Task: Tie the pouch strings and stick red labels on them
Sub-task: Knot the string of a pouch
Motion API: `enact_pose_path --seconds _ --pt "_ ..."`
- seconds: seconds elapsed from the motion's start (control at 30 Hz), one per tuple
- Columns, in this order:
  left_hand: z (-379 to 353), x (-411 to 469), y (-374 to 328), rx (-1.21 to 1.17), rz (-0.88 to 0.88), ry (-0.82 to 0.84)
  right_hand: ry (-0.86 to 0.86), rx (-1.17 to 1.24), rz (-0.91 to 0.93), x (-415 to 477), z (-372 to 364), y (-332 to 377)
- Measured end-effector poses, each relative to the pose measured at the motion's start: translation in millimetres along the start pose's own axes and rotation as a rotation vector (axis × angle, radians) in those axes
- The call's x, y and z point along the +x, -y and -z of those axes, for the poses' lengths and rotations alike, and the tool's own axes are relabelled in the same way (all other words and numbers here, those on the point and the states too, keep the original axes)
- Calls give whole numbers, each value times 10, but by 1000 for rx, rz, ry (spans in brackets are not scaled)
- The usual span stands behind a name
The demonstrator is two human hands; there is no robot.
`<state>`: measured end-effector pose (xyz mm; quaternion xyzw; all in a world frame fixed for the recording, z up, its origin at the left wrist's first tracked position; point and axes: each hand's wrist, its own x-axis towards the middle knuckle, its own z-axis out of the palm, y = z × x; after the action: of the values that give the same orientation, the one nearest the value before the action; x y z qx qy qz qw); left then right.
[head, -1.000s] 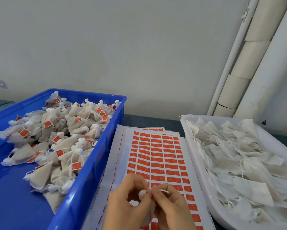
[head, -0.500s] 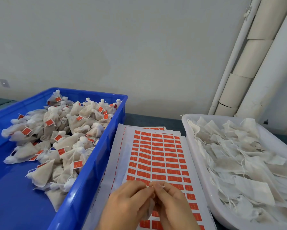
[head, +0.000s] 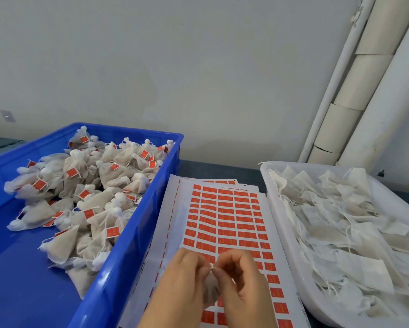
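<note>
- Dark tabletop (head: pixel 213 170) under a pale wall (head: pixel 175 67); at left a blue crate (head: pixel 127 245) heaped with tied, labelled pouches (head: pixel 80 197).
- Centre: label sheet (head: pixel 224 216). Over its near end, left hand (head: pixel 182 287) and right hand (head: pixel 243 287) pinch the string (head: pixel 212 268) of a pouch (head: pixel 211 290) hanging between them. Fingertips are closer than a second ago, and the string end no longer sticks out.
- Right: white tray (head: pixel 283 233) of untied pouches (head: pixel 340 233); pipes (head: pixel 364 91) behind.
- Knot hidden by fingers; wrists cut off.
</note>
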<state>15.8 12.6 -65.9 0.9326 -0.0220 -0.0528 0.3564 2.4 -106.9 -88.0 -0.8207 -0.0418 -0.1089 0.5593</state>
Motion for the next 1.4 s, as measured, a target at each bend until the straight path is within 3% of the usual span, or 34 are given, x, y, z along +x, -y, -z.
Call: enact_pose_path --seconds 0.13,0.27,0.77,1.03,1.17,1.4 --pt "68 45 41 -654 273 209 -3 -82 138 -2 27 36" --pt "137 10 30 -843 345 246 21 -70 189 -44 65 63" --pt "75 12 -24 -670 289 147 -57 -59 103 -16 61 -18" --pt "24 -69 -26 -658 103 -87 -70 -152 141 13 35 -19" --pt "-11 -98 -9 -666 36 -28 -31 -184 89 28 58 -6" --pt "28 -63 -15 -670 87 109 2 -207 -62 3 0 -17"
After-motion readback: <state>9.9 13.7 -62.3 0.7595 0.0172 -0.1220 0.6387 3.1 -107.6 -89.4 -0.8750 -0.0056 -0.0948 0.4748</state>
